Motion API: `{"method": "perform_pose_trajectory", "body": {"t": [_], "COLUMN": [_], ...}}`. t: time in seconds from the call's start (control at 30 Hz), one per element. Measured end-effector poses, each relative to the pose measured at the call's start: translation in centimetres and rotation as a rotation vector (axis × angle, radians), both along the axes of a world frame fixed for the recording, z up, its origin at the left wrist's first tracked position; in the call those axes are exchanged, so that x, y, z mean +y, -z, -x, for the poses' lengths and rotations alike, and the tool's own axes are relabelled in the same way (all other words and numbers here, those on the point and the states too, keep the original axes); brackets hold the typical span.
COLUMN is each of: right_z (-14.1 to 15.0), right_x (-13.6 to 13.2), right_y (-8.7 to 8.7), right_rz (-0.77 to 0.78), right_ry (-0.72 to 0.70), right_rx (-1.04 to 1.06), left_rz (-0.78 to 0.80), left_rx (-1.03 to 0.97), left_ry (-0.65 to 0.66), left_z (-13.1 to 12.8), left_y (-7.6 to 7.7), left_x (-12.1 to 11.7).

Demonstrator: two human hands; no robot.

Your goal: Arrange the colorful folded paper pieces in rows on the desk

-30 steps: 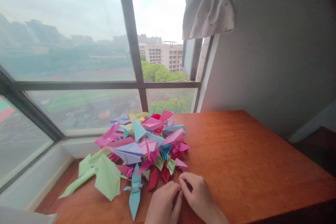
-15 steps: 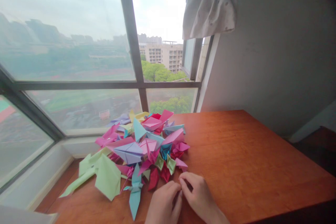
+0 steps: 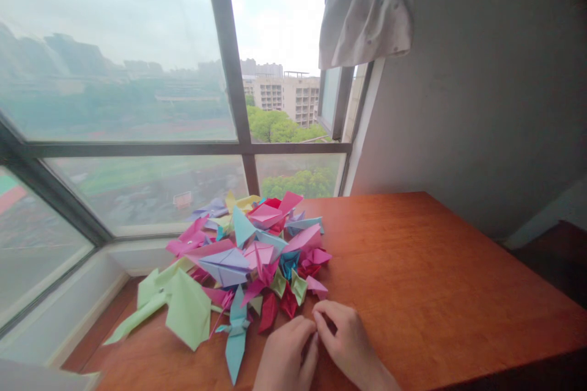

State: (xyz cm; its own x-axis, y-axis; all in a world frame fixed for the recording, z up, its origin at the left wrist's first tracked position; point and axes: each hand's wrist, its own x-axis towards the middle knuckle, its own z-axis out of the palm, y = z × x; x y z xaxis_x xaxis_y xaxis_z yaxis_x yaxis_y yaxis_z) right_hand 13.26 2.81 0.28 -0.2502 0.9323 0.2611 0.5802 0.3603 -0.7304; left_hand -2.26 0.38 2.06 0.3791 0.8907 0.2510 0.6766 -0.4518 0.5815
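Observation:
My left hand [image 3: 290, 351] and my right hand [image 3: 343, 336] meet fingertip to fingertip near the front of the wooden table [image 3: 413, 269]. Both are closed in a pinch, and whatever may be between the fingers is hidden. Just beyond them lies a heap of folded paper figures [image 3: 261, 250] in pink, red, blue, purple, yellow and green. Closest to my hands are a dark red folded piece [image 3: 268, 313] and a light blue folded figure [image 3: 236, 336] with a long pointed end. A large pale green paper figure [image 3: 188, 311] spreads out at the heap's left.
Behind the table and to the left are window panes in a grey frame [image 3: 137, 148]. A pale curtain [image 3: 367, 12] hangs at the upper right of the window. The grey wall [image 3: 468, 104] borders the table's right side; the table's front edge runs along the lower right.

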Motion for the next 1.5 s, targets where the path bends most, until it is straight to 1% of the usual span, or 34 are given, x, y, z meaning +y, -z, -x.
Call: {"method": "perform_pose_trajectory", "body": {"t": [0.7, 0.93, 1.17, 1.5], "right_z": [0.06, 0.04, -0.05, -0.04], "right_x": [-0.07, -0.03, 0.13, 0.03], "right_y": [-0.14, -0.06, 0.36, 0.11], "right_rz": [-0.011, -0.003, -0.031, -0.012], "right_ry": [0.014, 0.004, -0.002, -0.003], "right_rx": [0.007, -0.005, 0.003, -0.001], "left_rz": [-0.024, 0.0, 0.019, 0.01], "left_rx": [-0.034, -0.02, -0.03, -0.029], "left_ry": [-0.006, -0.004, 0.004, -0.002], "left_z": [-0.03, -0.05, 0.06, 0.04], "left_y": [-0.02, -0.02, 0.01, 0.14], "left_x": [0.02, 0.06, 0.0, 0.0]}}
